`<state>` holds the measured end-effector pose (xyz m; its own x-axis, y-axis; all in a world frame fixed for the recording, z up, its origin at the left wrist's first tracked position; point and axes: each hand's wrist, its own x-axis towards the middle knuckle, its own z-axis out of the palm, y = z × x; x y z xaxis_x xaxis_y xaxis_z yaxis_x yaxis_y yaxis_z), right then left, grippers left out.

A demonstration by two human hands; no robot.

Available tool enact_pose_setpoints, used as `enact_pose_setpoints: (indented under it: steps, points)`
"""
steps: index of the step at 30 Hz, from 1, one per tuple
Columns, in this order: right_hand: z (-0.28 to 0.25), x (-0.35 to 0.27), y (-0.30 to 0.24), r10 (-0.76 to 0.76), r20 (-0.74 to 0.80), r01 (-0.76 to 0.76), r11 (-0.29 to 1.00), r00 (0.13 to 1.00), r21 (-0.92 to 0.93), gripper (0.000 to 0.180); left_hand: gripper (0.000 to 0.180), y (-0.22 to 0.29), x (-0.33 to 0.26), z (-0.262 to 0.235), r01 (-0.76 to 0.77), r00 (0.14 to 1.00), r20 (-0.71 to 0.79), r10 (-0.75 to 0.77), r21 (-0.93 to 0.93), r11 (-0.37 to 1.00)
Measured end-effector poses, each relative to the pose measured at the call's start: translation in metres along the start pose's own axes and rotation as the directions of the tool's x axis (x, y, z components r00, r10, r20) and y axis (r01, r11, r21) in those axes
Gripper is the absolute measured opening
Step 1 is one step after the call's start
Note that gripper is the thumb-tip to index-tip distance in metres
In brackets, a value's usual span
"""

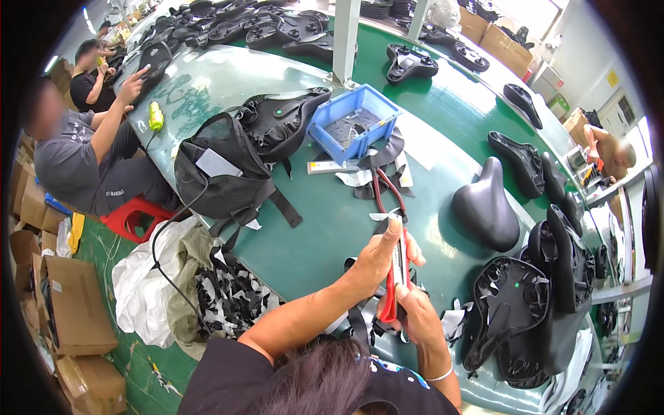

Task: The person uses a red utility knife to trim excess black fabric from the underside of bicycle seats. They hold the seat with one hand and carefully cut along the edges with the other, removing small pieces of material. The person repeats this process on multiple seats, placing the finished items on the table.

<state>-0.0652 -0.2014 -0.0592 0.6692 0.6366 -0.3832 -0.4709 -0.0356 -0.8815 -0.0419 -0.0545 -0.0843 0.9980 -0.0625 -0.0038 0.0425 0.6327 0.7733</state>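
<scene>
A red-handled tool [389, 304] is gripped by both the left hand [377, 257] and the right hand [420, 315], above the near part of the green table [304, 242]; its exact kind cannot be told. Just beyond, red-handled pliers [377, 190] lie near a blue bin [370, 142]. A good deal of cutting appears to have been done, judged by the black and white scraps [228, 297] heaped at the near left. On the right, a smooth black saddle [487, 207] looks finished from above, while pale ragged bits are seen within an upturned saddle [508, 304], so trimming may be left there. No saddle is held; how many remain cannot be judged.
</scene>
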Motion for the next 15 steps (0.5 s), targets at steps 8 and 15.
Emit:
enact_pose_setpoints:
  steps: [8,15]
  points:
    - [0.021,0.010,-0.003,-0.120,0.006,0.115,0.964,0.993,0.238,0.030,0.067,0.016,0.011,-0.016,-0.027,0.989,-0.150,0.014,-0.087,0.996]
    - [-0.015,0.042,-0.017,0.051,-0.012,-0.052,0.988,0.999,-0.143,0.025,0.062,0.032,0.015,-0.056,-0.189,0.926,-0.321,0.200,0.066,0.980]
